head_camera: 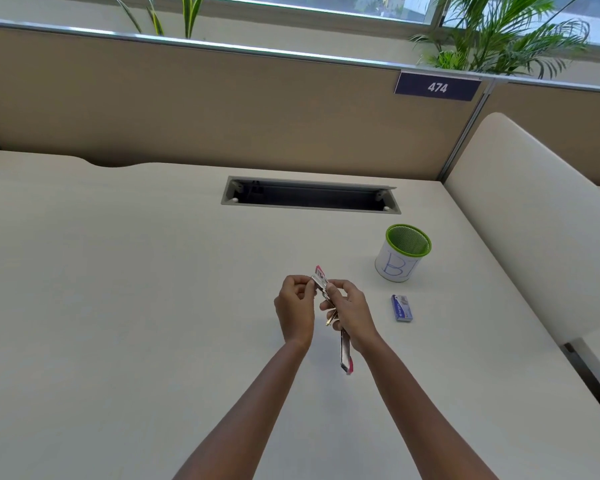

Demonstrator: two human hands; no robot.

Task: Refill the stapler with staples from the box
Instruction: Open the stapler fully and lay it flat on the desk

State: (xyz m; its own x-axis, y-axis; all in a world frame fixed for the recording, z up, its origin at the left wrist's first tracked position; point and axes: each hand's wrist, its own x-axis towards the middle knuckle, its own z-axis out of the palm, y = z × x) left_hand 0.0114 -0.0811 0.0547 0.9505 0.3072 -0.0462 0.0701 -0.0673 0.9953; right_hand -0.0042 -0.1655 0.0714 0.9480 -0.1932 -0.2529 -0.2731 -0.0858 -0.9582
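Held in both hands above the desk (153, 271): stapler (329, 306), swung open, pink plastic shell over bright metal. Right hand (352, 311) is wrapped around the middle, with one arm of the stapler hanging down toward the wearer and the metal channel pointing away. Left hand (296, 306) is pinched narrow at the channel's far end; whether a staple strip is between the fingers cannot be told.

Step judged: loading or checking the magazine. To be done well: channel kept level and steady by the right hand, strip laid legs-down and slid fully in, pusher released slowly, top closed only once the strip is seated flat. Skewed staples would likely jam.

Box (401, 308) lies flat on the desk, well apart to the right of the hands; small blue cardboard rectangle, apparently closed.

Beyond it stands a cup (402, 252): green wire mesh, round, wrapped in white paper with handwritten letters. Desk surface is pale, matte, smooth.
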